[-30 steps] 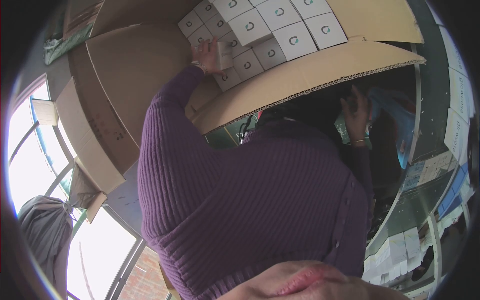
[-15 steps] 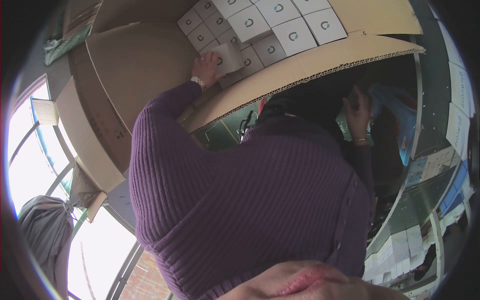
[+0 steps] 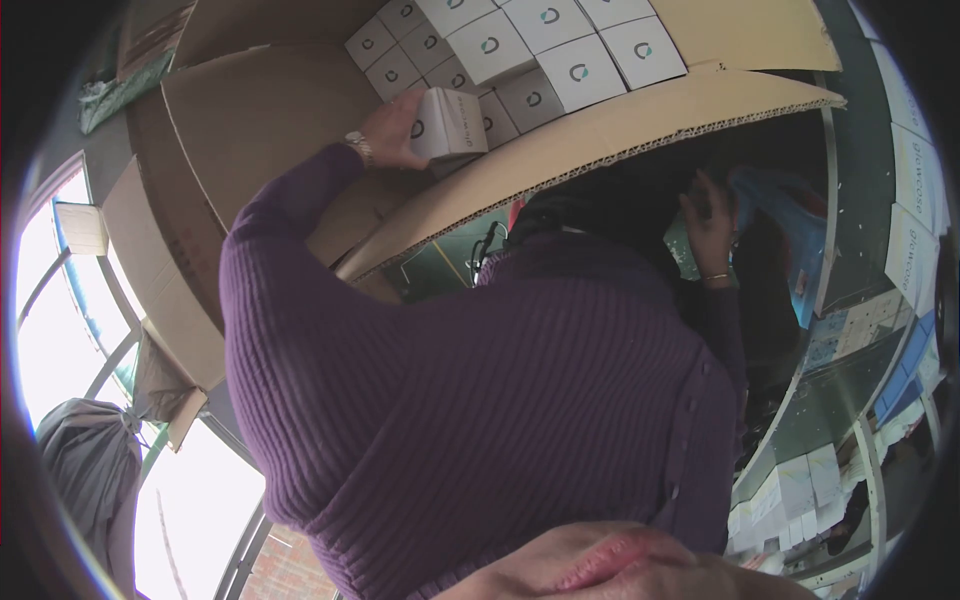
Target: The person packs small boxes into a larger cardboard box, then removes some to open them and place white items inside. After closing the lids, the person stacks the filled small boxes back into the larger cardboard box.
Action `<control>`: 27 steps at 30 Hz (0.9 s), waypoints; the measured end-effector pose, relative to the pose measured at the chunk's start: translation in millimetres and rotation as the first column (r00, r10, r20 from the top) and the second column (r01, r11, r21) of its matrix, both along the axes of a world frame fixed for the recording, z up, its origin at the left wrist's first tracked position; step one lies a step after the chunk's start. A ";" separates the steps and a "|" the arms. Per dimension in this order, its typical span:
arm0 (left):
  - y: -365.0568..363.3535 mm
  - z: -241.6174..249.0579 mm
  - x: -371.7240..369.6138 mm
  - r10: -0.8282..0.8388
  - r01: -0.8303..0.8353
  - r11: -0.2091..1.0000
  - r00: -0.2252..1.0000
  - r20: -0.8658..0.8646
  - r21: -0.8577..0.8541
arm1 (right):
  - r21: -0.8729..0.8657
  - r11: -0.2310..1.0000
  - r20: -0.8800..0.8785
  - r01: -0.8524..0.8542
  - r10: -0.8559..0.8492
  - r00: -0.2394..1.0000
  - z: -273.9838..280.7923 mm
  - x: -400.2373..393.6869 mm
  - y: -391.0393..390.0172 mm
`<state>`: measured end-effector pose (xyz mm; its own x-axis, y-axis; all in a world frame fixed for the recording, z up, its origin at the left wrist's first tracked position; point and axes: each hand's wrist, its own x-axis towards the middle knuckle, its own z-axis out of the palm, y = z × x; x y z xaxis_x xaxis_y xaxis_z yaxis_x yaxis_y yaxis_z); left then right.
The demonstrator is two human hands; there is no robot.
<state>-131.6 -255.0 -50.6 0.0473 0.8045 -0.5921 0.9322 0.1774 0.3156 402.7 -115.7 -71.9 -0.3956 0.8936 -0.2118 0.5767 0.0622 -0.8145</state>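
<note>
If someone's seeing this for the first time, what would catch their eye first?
Probably the ribbed purple sweater, filling the middle of the view. Next, white boxes with round logos packed in a big open carton at the top. Just below and left of them, the left hand grips another white box.

Rough-edged corrugated cardboard carton (image 3: 600,135), smooth matt paper-faced boxes (image 3: 582,74), ribbed knit-cloth sweater (image 3: 500,400), shiny metal-looking wristband (image 3: 361,149)

open room in carton (image 3: 235,115) beside left hand (image 3: 392,130), packed white boxes (image 3: 577,72) beyond, cardboard flap (image 3: 610,140) nearer body
</note>
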 end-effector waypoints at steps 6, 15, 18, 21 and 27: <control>40.4 66.6 20.0 0.174 -0.178 0.977 0.984 -0.048 -0.116 | -0.015 0.999 0.052 -0.028 0.029 0.998 -21.1 9.5 3.5; 137.8 94.9 57.4 -0.012 -0.019 0.927 0.997 -0.079 -0.375 | -0.034 0.998 0.046 -0.050 0.052 0.998 -13.4 -3.0 13.6; 155.4 97.0 51.7 0.133 -0.159 0.867 0.987 -0.088 -0.473 | -0.027 0.999 0.016 -0.022 0.023 1.000 -13.1 3.9 13.3; 156.5 100.9 50.9 0.527 -0.462 0.681 0.848 -0.058 -0.569 | 0.023 0.999 0.045 -0.039 0.038 0.998 -15.4 9.8 11.7; 144.3 94.3 62.0 0.857 -0.655 0.215 0.482 -0.181 -0.724 | -0.021 0.999 -0.005 -0.026 0.026 1.000 -34.9 9.0 7.6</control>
<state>-69.6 -110.7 43.7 -0.1600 -0.0633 -0.9851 0.1495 0.9849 -0.0876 411.7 -108.1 -106.8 -0.4194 0.8785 -0.2287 0.5712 0.0595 -0.8186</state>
